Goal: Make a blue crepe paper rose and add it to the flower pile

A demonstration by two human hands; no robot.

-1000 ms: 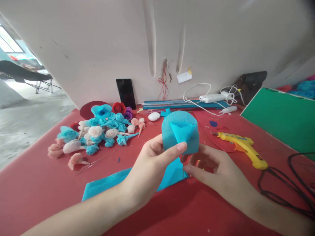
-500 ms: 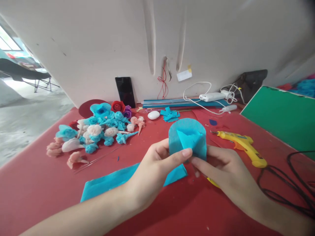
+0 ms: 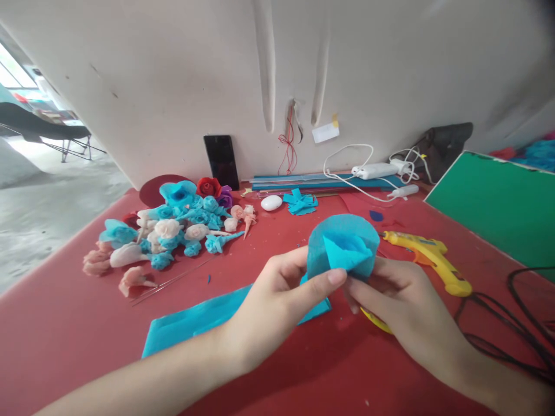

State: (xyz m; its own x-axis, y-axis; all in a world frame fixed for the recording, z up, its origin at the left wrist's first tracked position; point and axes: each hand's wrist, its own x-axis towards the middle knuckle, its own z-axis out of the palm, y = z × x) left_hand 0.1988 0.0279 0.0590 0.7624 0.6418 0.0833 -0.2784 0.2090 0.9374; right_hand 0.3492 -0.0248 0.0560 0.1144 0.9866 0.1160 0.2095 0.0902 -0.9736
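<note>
Between my two hands is a blue crepe paper flower [image 3: 347, 251], a folded cone-like centre with a rounded petal standing behind it. My left hand [image 3: 286, 294] pinches its base from the left, thumb across the front. From the right, my right hand [image 3: 392, 294] grips the same base, its fingers partly hidden behind the paper. Below my hands a folded strip of blue crepe paper [image 3: 191, 323] lies on the red table [image 3: 277, 375]. Part of a yellow object [image 3: 376, 321] shows under my right hand; its kind is hidden.
A yellow glue gun [image 3: 427, 260] lies at the right with a black cable [image 3: 498, 323]. On the left are piled paper flowers [image 3: 173, 225] and thin wires [image 3: 167, 283]. Farther back are a phone [image 3: 221, 162], a white egg-shaped object [image 3: 272, 203], blue scraps [image 3: 300, 202] and a green board [image 3: 498, 202].
The flower has shifted slightly right and tilted, so its folded centre looks more open to view. Both hands still hold its base.
</note>
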